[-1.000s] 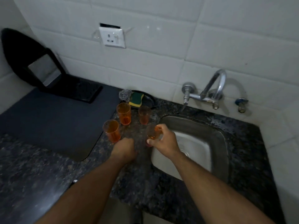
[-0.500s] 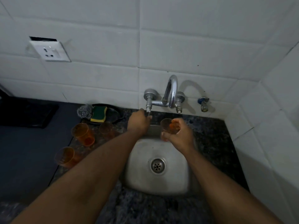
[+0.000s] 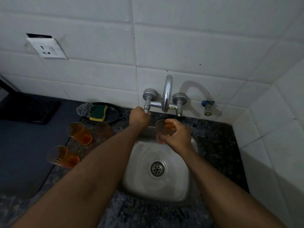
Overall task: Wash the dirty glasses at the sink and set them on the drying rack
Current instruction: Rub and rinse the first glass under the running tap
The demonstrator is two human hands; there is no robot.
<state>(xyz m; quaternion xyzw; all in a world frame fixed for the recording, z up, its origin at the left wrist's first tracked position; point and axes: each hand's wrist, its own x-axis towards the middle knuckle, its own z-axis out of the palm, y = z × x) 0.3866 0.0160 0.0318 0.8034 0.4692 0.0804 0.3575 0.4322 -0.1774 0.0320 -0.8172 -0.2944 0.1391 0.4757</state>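
My right hand (image 3: 177, 135) grips an orange-tinted glass (image 3: 162, 129) over the back of the steel sink (image 3: 179, 186), below the curved tap spout (image 3: 167, 94). My left hand (image 3: 139, 116) is curled around the left tap handle (image 3: 146, 109). Three more orange glasses stand on the counter to the left: one near the front (image 3: 60, 156), one in the middle (image 3: 79, 133), one further back (image 3: 102, 129) beside my left forearm. No water stream is visible.
A black dish (image 3: 115, 112) behind the glasses holds a green-yellow sponge (image 3: 98, 112) and a steel scourer (image 3: 84, 109). A dark mat (image 3: 24, 153) covers the counter at left. A second small valve (image 3: 207, 106) sits on the tiled wall at right, and a wall socket (image 3: 46, 49) upper left.
My right hand lifted one glass off the counter and carried it over the sink. My left hand left the counter and took hold of the left tap handle. The view swung right.
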